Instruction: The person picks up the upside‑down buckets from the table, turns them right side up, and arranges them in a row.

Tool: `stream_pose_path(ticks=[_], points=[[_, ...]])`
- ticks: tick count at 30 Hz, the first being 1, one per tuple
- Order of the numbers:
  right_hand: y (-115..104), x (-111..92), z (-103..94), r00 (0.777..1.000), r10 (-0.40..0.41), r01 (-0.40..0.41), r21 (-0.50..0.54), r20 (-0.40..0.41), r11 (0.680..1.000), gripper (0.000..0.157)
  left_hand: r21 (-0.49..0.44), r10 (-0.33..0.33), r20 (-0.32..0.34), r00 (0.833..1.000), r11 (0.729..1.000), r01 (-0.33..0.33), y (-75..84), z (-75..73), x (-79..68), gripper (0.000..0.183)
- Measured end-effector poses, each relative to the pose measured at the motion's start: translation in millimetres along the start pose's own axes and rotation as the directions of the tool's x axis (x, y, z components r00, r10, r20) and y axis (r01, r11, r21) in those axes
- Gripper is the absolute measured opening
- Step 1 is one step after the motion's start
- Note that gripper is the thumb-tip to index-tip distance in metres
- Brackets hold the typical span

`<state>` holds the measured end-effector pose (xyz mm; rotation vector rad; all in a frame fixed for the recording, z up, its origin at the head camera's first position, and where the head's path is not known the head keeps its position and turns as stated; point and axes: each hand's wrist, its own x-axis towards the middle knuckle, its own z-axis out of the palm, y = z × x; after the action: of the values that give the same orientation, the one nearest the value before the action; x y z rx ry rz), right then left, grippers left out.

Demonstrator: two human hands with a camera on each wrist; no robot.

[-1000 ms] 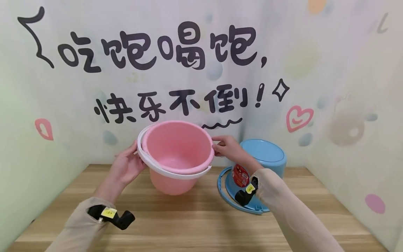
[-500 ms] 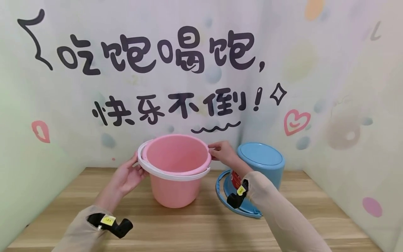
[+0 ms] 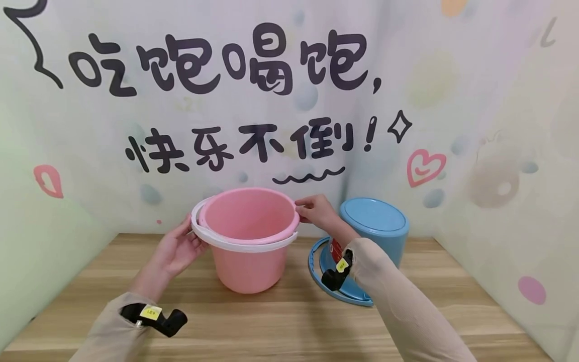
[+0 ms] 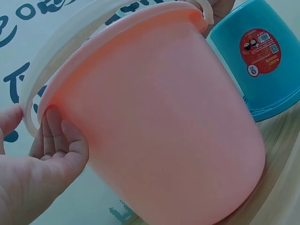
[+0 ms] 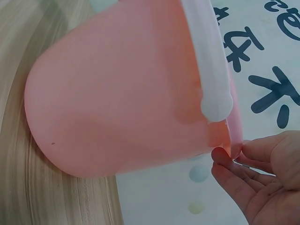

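Observation:
A pink bucket stands mouth up at the middle of the wooden table, its rim tipped slightly toward me. Its white handle is folded down around the front and left of the rim. At the left side, my left hand holds the bucket, fingers curled under the rim and thumb at the outer side of the handle, as the left wrist view shows. My right hand pinches the rim at the right, with thumb and fingertips on its edge. The bucket's inside bottom is hidden.
Close to the right, behind my right forearm, a blue bucket stands upside down. Its blue handle lies around its base, and a red sticker marks its side. A lettered wall covering rises behind the table.
The pink bucket has been lowered and turned from tilting toward me to nearly upright. Both hands have kept their hold on the rim; over the last half second little has moved.

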<state>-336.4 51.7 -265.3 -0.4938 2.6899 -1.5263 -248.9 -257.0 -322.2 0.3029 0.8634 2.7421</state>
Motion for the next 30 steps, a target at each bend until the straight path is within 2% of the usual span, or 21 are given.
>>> stream_pose_path(ticks=[5, 11, 13, 21, 30], points=[[1, 0, -1.0, 1.0, 0.008, -0.008, 0.005, 0.012, 1.0, 0.031, 0.079, 0.011, -0.055, 0.998, 0.997, -0.006, -0.9, -5.7, -1.5, 0.024], [3, 2, -3.1, 1.0, 0.009, -0.01, 0.026, 0.013, 1.0, 0.031, 0.086, -0.008, -0.056, 0.998, 0.996, 0.013, -2.6, -18.0, -3.3, 0.024], [3, 2, -3.2, 1.0, 0.002, -0.002, 0.034, 0.013, 0.999, 0.031, 0.102, -0.013, -0.076, 0.997, 0.995, 0.02, -3.9, -21.4, -4.0, 0.024], [3, 3, -3.3, 0.999, 0.031, -0.031, 0.037, 0.011, 0.999, 0.031, 0.149, -0.045, -0.214, 0.976, 0.986, 0.079, -10.6, -29.4, -5.8, 0.025], [1, 4, -3.8, 1.0, 0.028, -0.029, 0.021, 0.012, 0.999, 0.031, 0.224, -0.033, -0.264, 0.964, 0.97, 0.094, -18.0, -33.2, -4.0, 0.029]])
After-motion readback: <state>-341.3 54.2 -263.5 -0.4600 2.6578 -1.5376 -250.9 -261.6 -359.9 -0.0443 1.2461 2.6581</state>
